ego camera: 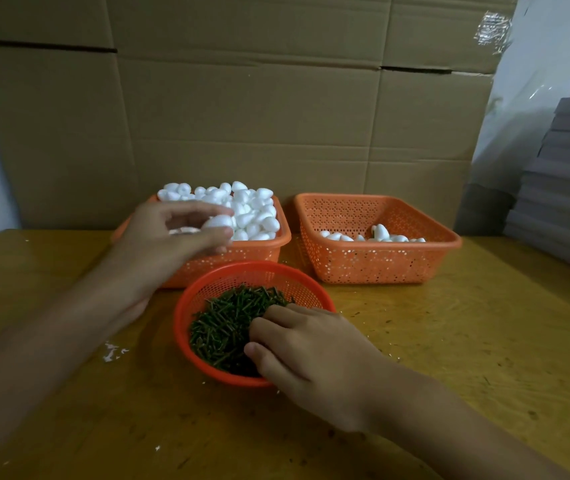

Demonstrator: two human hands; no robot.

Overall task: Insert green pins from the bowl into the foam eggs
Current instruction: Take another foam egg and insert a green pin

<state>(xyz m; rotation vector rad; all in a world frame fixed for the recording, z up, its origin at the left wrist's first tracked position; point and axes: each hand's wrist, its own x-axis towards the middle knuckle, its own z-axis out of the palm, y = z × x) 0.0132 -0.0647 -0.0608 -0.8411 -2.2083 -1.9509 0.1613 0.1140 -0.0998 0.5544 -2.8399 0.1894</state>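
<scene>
While the left hand [172,233] hangs over the full basket [259,252], its grip is closed round one foam egg [219,221]. The egg's long axis runs roughly crosswise, exposed end toward the right.

Noted of the right hand [311,355]: fingers curled down into the green pins [228,320] in the bowl [186,327] on the counter [484,341]. Whether its grip has a pin, I cannot tell.

Relation: the egg lies up-left of that hand, beyond the bowl, well apart. The second basket [380,266] holds few eggs.

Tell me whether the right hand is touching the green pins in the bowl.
Touching. In the head view, the fingers of the right hand rest on the pile of green pins inside the bowl.
</scene>
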